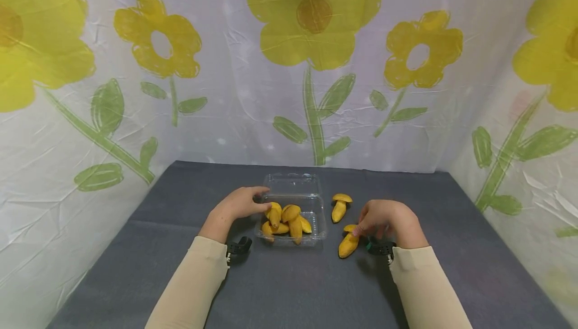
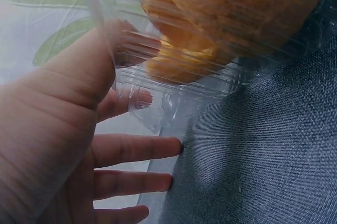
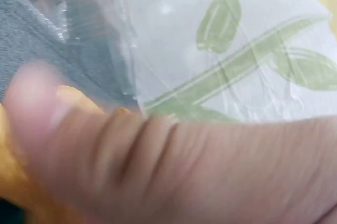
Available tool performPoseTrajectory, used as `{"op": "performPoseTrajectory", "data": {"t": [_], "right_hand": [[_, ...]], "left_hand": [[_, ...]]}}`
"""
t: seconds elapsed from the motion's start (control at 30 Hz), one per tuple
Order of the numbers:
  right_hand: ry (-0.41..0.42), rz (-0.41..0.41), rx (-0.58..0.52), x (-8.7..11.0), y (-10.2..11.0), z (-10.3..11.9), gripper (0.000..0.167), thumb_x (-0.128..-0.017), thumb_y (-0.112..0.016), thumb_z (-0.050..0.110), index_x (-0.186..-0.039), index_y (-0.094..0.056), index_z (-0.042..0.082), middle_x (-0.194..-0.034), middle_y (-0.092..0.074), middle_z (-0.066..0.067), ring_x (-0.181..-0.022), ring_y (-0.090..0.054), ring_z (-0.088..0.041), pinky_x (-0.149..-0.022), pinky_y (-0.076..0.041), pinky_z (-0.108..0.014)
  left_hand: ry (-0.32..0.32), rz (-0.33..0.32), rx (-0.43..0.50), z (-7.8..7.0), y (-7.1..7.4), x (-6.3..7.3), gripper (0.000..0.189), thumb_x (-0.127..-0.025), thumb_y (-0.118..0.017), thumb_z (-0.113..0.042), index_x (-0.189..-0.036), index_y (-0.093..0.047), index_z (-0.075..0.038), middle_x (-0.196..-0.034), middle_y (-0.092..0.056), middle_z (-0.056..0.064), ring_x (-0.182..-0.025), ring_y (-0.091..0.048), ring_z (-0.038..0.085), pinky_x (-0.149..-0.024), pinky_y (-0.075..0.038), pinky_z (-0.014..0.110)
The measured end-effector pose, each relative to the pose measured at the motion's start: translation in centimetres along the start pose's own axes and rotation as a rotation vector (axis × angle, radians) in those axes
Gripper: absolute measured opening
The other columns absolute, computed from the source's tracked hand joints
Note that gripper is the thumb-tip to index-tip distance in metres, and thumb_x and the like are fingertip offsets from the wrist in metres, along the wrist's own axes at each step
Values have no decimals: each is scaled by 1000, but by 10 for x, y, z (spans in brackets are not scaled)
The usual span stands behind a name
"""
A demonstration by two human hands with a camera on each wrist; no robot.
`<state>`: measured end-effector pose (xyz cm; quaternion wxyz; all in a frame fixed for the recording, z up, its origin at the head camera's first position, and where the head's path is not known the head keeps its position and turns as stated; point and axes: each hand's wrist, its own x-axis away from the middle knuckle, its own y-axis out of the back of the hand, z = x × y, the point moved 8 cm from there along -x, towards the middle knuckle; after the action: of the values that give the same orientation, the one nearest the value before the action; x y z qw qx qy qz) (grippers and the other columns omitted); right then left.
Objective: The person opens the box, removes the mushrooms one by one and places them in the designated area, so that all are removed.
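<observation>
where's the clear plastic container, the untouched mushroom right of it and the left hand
Clear plastic container (image 1: 321, 220): head view, on its right side.
Untouched mushroom (image 1: 338, 211): head view, on its stem.
Left hand (image 1: 238, 203): head view, on its back.

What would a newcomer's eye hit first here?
Probably the big yellow flower on the backdrop, upper middle of the head view. Then the yellow mushrooms heaped in the clear box, left hand at its left side. Then the right hand, pinching another mushroom right of the box.

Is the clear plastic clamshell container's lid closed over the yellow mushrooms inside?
No, the clear plastic lid is folded back beyond the rectangular tray, leaving those yellow mushrooms uncovered.
</observation>
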<state>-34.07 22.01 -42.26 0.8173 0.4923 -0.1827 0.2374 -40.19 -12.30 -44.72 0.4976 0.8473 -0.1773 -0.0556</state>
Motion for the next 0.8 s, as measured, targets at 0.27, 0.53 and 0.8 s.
{"op": "performPoseTrajectory", "data": {"t": [0.27,0.53,0.8], "right_hand": [[16,-32,13,-2,0,2,35,-82,-86,23,-111,-74,7,-91,-69,-5,-78,-65,-25,-68,-56,-39],[40,-186,33,-7,22,-8,40,-90,-73,15,-121,-66,-9,-107,-66,-15,-85,-61,-27,-72,-54,-40],[-23,-343,125,-11,38,-17,44,-91,-71,23,-122,-65,-7,-108,-66,-18,-90,-61,-31,-80,-52,-51]], "left_hand": [[1,-4,0,1,-1,-1,68,-96,-70,-50,-155,-50,-21,-139,-61,12,-123,-60,33,-98,-51,56],[4,-5,6,2,-2,0,68,-96,-70,-50,-154,-50,-21,-139,-61,12,-122,-60,34,-98,-52,56],[-2,-1,13,1,-1,0,67,-96,-70,-48,-155,-50,-21,-138,-62,11,-121,-61,33,-96,-52,55]]}}
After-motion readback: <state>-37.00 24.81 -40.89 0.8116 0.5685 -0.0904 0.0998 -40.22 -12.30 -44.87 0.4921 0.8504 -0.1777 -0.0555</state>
